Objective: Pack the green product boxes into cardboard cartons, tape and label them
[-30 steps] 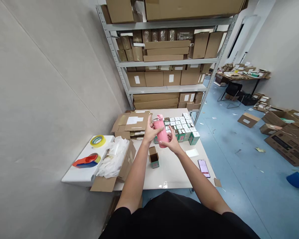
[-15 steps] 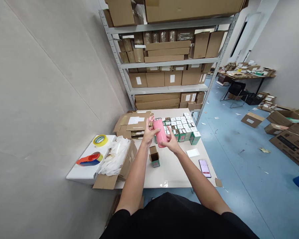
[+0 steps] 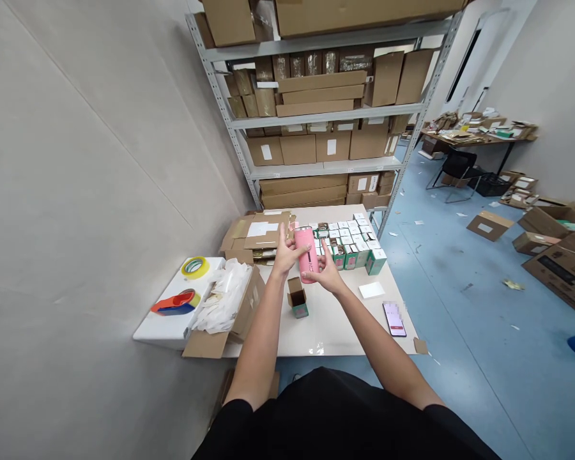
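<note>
A pink tumbler (image 3: 305, 246) with a metal rim is held up over the table (image 3: 333, 326), slightly tilted, dark lettering facing me. My left hand (image 3: 286, 255) grips its left side, thumb across the front. My right hand (image 3: 328, 273) closes on its lower right side and base. Just below the hands stands an open small green carton (image 3: 298, 300), its brown inside showing. Behind the tumbler, several white and green boxes (image 3: 349, 239) stand in rows. A bit of pink, partly hidden, shows behind my left fingers.
Left are an open carton of white plastic bags (image 3: 225, 297), a yellow tape roll (image 3: 195, 268) and a tape dispenser (image 3: 176, 303). A phone (image 3: 394, 318) and white card (image 3: 372, 291) lie right. Flattened cardboard (image 3: 261, 231) and a loaded shelf rack (image 3: 323, 171) are behind.
The tumbler has been turned in my hands, so dark lettering now faces me where plain pink was. Both hands keep hold of it. The camera view has shifted slightly.
</note>
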`<state>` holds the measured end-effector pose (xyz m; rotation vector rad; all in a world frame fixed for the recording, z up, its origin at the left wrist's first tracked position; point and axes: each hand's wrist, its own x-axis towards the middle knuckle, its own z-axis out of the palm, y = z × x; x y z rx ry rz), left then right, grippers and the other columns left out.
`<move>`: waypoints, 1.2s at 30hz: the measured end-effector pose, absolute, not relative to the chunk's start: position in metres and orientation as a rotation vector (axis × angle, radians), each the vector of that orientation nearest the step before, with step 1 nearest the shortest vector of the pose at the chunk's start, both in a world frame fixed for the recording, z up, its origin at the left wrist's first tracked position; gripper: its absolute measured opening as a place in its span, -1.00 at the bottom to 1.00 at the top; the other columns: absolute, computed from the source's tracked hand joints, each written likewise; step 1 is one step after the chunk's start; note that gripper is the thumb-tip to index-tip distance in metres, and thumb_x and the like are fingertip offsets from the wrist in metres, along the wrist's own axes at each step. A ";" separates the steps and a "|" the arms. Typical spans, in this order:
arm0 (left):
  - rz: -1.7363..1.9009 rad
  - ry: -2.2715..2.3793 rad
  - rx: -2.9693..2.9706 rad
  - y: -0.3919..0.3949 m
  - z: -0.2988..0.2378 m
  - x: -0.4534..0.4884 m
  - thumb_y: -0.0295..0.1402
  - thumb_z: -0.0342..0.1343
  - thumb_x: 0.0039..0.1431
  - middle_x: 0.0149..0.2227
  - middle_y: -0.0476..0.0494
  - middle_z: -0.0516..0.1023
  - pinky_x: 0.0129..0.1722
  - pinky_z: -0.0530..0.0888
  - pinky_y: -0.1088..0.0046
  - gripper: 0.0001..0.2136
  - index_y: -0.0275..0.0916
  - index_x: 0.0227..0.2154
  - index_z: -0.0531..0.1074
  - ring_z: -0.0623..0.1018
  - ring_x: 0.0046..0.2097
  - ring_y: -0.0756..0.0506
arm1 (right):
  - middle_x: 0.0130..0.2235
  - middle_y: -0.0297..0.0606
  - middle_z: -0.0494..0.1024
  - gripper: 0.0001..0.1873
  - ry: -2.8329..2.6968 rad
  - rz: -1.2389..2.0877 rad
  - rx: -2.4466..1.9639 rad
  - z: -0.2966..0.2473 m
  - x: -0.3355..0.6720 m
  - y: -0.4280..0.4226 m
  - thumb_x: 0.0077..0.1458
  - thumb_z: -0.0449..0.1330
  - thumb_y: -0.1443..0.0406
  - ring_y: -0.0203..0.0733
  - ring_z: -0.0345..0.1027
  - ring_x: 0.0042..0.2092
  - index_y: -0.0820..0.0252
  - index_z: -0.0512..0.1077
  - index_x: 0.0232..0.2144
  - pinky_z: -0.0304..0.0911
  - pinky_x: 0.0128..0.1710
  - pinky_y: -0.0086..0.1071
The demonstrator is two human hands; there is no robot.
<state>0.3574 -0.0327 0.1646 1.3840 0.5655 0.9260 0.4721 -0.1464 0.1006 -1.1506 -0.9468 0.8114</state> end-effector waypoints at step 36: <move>0.867 0.550 1.276 -0.022 0.147 0.326 -0.28 0.51 -0.07 0.05 -0.24 0.57 0.13 0.49 0.16 0.22 -0.02 0.50 -0.23 0.59 0.05 -0.18 | -0.13 -0.31 0.49 0.41 -0.877 0.924 -1.162 0.100 0.452 -0.141 -0.26 0.57 0.18 -0.09 0.51 -0.16 -0.13 -0.16 0.48 0.48 -0.05 -0.07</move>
